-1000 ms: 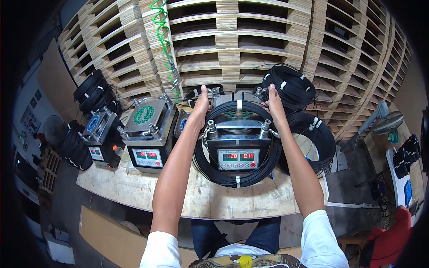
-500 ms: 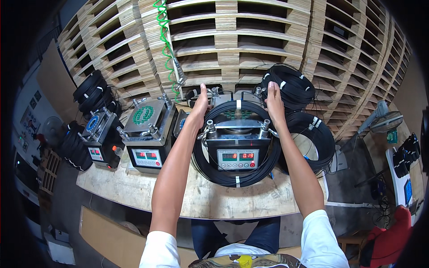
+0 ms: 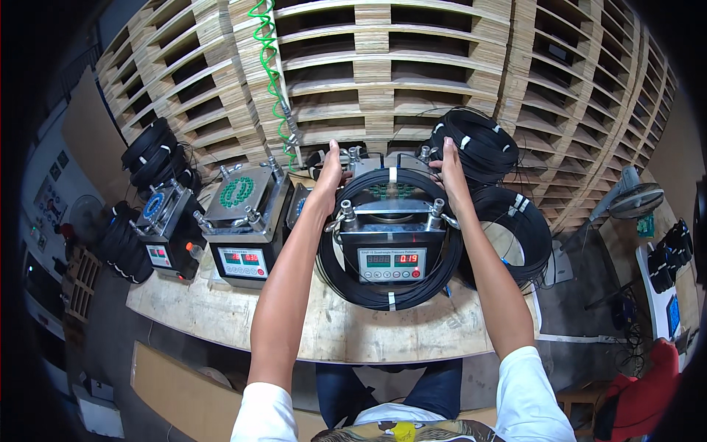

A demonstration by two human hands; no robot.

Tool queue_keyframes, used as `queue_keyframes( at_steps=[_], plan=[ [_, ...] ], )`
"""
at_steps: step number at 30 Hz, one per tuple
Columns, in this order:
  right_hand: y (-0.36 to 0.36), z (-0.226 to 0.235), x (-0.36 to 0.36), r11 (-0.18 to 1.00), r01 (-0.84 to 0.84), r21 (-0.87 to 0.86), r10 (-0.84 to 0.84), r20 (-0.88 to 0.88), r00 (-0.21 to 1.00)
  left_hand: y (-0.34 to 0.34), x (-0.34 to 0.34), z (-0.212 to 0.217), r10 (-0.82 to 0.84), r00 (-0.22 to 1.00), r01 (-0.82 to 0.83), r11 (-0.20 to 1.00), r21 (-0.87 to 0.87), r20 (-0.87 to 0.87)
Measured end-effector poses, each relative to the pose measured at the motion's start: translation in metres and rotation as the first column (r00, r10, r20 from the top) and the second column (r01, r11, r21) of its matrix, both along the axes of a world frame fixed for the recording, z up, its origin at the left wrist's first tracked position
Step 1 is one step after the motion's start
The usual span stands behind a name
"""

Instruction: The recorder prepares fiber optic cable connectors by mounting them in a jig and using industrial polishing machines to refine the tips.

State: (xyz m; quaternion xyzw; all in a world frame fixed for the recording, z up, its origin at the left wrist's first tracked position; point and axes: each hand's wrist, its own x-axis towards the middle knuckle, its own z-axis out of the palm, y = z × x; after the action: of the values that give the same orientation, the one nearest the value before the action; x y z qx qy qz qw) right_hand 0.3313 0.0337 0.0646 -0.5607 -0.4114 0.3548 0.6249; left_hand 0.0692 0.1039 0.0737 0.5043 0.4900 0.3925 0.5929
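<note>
A black box-shaped polishing machine (image 3: 392, 237) with a steel top stands on the bench in front of me. A large coil of black cable (image 3: 392, 298), tied with white bands, rings it, passing in front of its base and over its back. Both hands are at the far corners, near the upright metal posts. My left hand (image 3: 331, 175) is open, thumb up, fingers reaching inward past the coil. My right hand (image 3: 452, 174) is open too, thumb raised, fingertips pointing inward beside the rear right post (image 3: 425, 152). Neither visibly holds anything; some fingers are partly hidden.
Left of it stand a similar machine (image 3: 247, 210) with a ring of green pieces on top and a smaller one (image 3: 163, 225). More cable coils (image 3: 515, 221) lie to the right. Wooden pallets (image 3: 431, 55) rise behind, where a green spiral hose (image 3: 271, 62) hangs. A fan (image 3: 635, 200) stands right.
My fingers have shifted slightly inward at the machine's far corners, the right ones most plainly. The red digits in its left display window have gone dark. The coil stays put.
</note>
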Motion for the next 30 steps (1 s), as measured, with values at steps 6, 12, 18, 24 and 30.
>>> queue_keyframes(
  at_steps=[6,12,18,24,30],
  plan=[
    [-0.007,0.006,-0.005,1.0,0.011,-0.018,-0.01,0.086,0.996,-0.022,0.003,0.014,-0.049,0.999,0.049,0.999,-0.015,-0.01],
    [0.001,0.002,-0.006,0.996,0.049,0.078,-0.062,0.185,0.981,-0.014,0.0,0.007,0.036,0.999,-0.038,0.997,0.064,0.027],
    [-0.001,0.003,-0.004,1.0,-0.011,0.005,0.01,0.11,0.994,0.0,0.001,-0.008,0.184,0.981,-0.191,0.968,0.162,0.056],
    [-0.006,0.007,-0.006,0.999,0.004,0.036,-0.009,0.156,0.988,-0.012,0.006,0.001,0.06,0.997,-0.041,0.949,0.312,-0.053],
    [0.002,0.001,-0.004,0.999,0.025,0.024,-0.03,0.218,0.976,-0.007,0.001,0.0,0.039,0.989,0.003,0.956,0.292,-0.139]
  ],
)
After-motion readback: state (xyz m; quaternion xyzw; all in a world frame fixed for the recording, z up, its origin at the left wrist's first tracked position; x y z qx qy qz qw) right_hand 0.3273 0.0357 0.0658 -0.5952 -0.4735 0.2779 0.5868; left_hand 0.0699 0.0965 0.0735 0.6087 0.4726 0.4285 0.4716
